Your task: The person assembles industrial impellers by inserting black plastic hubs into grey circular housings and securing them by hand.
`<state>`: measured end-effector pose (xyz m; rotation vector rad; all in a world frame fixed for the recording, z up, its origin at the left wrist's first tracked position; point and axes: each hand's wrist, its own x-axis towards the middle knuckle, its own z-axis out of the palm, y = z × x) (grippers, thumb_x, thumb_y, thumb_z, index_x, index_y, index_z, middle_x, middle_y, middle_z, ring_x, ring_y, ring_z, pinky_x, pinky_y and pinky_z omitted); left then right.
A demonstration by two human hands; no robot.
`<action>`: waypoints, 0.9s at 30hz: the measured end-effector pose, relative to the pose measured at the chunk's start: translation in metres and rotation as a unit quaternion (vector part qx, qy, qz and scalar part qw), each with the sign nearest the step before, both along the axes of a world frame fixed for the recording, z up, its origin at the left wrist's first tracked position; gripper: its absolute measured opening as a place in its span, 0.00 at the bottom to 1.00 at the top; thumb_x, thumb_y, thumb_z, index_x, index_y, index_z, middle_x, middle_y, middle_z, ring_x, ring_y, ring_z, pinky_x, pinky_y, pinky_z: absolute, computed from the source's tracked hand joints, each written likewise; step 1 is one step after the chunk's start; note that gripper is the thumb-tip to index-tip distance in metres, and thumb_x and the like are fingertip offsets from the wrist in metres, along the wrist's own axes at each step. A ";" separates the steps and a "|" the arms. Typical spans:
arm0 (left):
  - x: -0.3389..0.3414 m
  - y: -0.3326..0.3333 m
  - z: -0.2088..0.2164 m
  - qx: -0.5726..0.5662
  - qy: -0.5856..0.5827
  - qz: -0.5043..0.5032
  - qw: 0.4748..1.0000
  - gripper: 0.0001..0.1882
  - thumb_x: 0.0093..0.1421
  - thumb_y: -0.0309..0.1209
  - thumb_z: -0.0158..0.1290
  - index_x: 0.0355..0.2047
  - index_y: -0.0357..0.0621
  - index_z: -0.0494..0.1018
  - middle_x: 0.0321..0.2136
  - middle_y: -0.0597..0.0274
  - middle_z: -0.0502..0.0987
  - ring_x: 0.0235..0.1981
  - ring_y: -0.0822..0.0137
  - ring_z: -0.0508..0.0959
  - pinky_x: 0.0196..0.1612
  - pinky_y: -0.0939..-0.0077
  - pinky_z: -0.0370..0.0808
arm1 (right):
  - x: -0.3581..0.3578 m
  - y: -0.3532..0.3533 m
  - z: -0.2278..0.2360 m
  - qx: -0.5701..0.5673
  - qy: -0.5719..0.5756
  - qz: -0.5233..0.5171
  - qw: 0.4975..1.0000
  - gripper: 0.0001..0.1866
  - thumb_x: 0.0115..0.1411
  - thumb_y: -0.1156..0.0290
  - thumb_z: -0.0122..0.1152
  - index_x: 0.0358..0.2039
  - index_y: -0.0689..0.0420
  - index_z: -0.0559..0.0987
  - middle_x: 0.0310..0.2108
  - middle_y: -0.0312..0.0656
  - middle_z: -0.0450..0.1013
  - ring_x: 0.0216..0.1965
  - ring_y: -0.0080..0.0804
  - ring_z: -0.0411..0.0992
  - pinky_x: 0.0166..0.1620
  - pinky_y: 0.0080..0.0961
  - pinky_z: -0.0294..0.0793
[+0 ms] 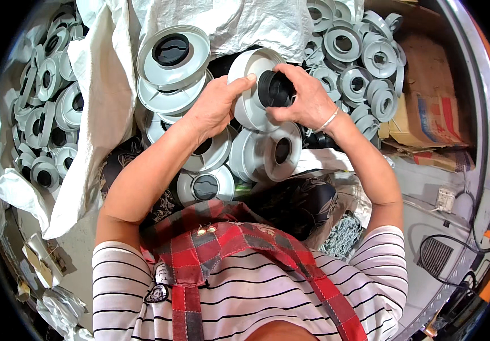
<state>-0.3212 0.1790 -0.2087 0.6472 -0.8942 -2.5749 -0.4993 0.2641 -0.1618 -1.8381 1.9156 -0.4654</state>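
Note:
My left hand grips a light grey round plastic part by its left side, thumb pressed on its face. Between the curved thumb and fingers of my right hand is a black ribbed round cap, held against the middle of that grey part. Whether the cap is seated in it or only touching, I cannot tell. Just left stands a stack of wide grey flanged parts, the top one with a black cap in its centre. Another grey flanged part with a dark centre lies below my hands.
White woven sacks hang at the left and back. Piles of grey round parts lie at the far left and back right. Loose screws sit in a bag by my right elbow. Cardboard and a black cable are at right.

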 end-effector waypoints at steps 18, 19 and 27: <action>0.009 0.020 -0.001 -0.044 0.094 -0.014 0.995 0.24 0.59 0.33 0.52 0.52 0.36 0.61 0.45 0.58 0.71 0.46 0.69 0.72 0.49 0.71 0.71 | -0.008 0.005 0.010 0.257 -0.418 -0.201 0.848 0.32 0.48 0.51 0.65 0.42 0.67 0.71 0.31 0.43 0.75 0.30 0.24 0.75 0.33 0.19 0.75; 0.009 0.019 -0.001 -0.059 0.085 -0.012 0.995 0.23 0.59 0.33 0.52 0.52 0.36 0.61 0.45 0.58 0.71 0.46 0.69 0.72 0.48 0.71 0.71 | -0.001 0.010 0.009 0.138 -0.258 -0.108 0.950 0.37 0.44 0.50 0.67 0.46 0.66 0.68 0.33 0.48 0.75 0.34 0.33 0.76 0.38 0.25 0.75; 0.012 0.003 0.003 -0.039 0.043 -0.105 0.993 0.18 0.59 0.35 0.52 0.46 0.36 0.67 0.38 0.61 0.75 0.38 0.72 0.76 0.42 0.74 0.75 | 0.003 0.027 -0.004 -0.098 0.072 0.137 0.983 0.39 0.33 0.71 0.71 0.49 0.61 0.65 0.44 0.50 0.65 0.43 0.47 0.67 0.44 0.34 0.71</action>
